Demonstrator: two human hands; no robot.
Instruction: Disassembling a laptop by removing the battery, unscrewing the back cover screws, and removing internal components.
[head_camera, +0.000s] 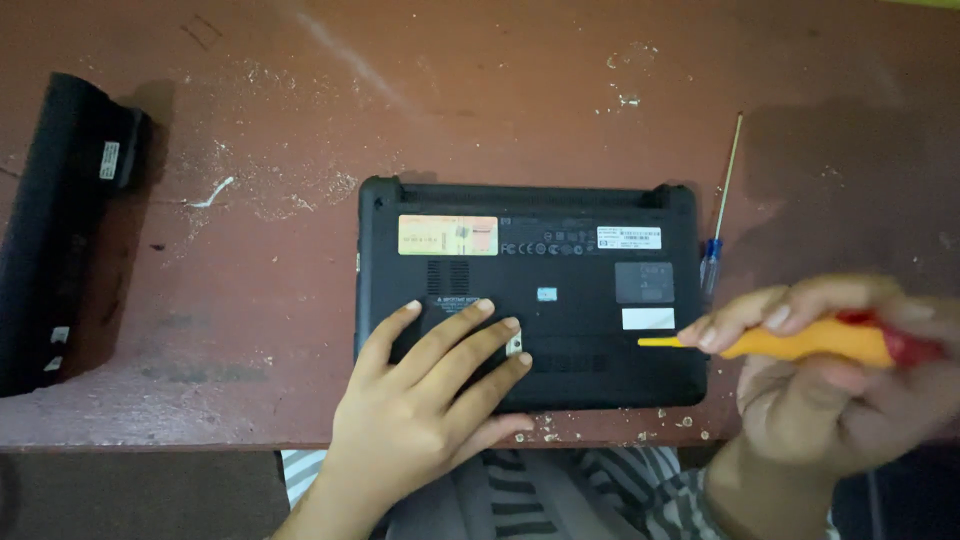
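Flat and open, my left hand (430, 400) pins the upturned black plastic laptop (530, 290) near the desk (200, 330) edge. My right hand (820, 370) is closed around an orange-handled screwdriver (800, 342), tip at the laptop's right side; I should hold it steady and square.

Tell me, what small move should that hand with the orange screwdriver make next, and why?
Probably bring the orange screwdriver in the right hand down onto the laptop base near its right edge: its tip already hovers there, and the left hand lies flat on the case, steadying it.
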